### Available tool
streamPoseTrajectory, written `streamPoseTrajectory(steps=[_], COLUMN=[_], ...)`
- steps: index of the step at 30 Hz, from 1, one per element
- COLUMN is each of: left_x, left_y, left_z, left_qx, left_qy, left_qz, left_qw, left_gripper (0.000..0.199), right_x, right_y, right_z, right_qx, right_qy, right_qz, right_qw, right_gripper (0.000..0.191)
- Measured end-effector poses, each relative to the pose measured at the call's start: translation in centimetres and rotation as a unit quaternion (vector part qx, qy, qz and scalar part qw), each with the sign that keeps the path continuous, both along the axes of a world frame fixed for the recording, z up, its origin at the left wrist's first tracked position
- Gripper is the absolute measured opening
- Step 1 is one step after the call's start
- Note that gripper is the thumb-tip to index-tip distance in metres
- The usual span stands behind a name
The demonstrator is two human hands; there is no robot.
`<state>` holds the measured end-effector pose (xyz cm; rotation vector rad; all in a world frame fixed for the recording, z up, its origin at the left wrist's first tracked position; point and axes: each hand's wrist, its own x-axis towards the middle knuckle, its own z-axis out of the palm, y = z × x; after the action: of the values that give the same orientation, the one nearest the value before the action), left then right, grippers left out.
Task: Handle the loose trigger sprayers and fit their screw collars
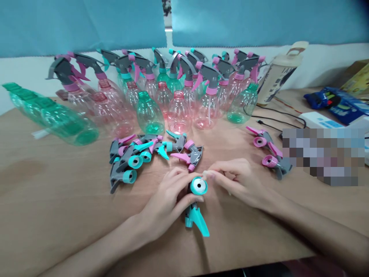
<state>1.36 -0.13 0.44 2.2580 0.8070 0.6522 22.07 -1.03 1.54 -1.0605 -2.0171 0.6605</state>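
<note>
Left hand (pixel 168 198), partly closed, is gripping a grey-and-teal plastic spray trigger head (pixel 198 217) over the brown tabletop (pixel 63 215), between the wearer's arms; can't tell whether it is touching the surface. Thumb is pressing below the round teal collar (pixel 205 188), fingers lying above. Collar is facing the wearer, showing a white disc with a dark hole (pixel 198 185). Right hand (pixel 242 181): thumb and forefinger are pinching nearly together at the collar's upper right edge; a pale scrap may be sitting between them, too blurred to confirm. Handling, by judgement: light, stiff, rather slick. Lever is hanging free, likely to swing if squeezed; collar rim or grey body should be offering firmer purchase.
</note>
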Motion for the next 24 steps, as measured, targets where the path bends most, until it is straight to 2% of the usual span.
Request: streamPoseTrajectory(steps=[3, 6, 13, 18, 21, 24], left_x=[0.0, -0.1, -0.1, -0.1, -0.1, -0.2], left_y=[-0.1, -0.1, -0.2, -0.3, -0.1, 0.0], left_z=[0.0, -0.1, -0.1, 0.4, 0.6, 0.8], left_qx=[0.03, 0.056, 0.102, 0.157, 0.23, 0.33], left_qy=[0.001, 0.003, 0.003, 0.014, 0.021, 0.023], left_qz=[0.002, 0.0, 0.004, 0.01, 0.015, 0.025], left_qw=[1.0, 0.998, 0.995, 0.988, 0.973, 0.944], left_gripper=[0.025, 0.027, 0.028, 0.029, 0.027, 0.022], right_x=[0.1, 0.1, 0.0, 0.1, 0.2, 0.2], right_y=[0.1, 0.1, 0.0, -0.2, -0.4, -0.5], right_z=[0.6, 0.8, -0.5, -0.5, -0.1, 0.0], right_qx=[-0.005, 0.02, 0.109, 0.104, 0.089, 0.089], right_qy=[-0.004, -0.012, -0.022, -0.03, -0.039, -0.04], right_qz=[-0.016, -0.006, 0.04, 0.048, 0.063, 0.07], right_qw=[1.0, 1.0, 0.993, 0.993, 0.993, 0.993], right_gripper=[0.033, 0.031, 0.016, 0.008, 0.012, 0.023])
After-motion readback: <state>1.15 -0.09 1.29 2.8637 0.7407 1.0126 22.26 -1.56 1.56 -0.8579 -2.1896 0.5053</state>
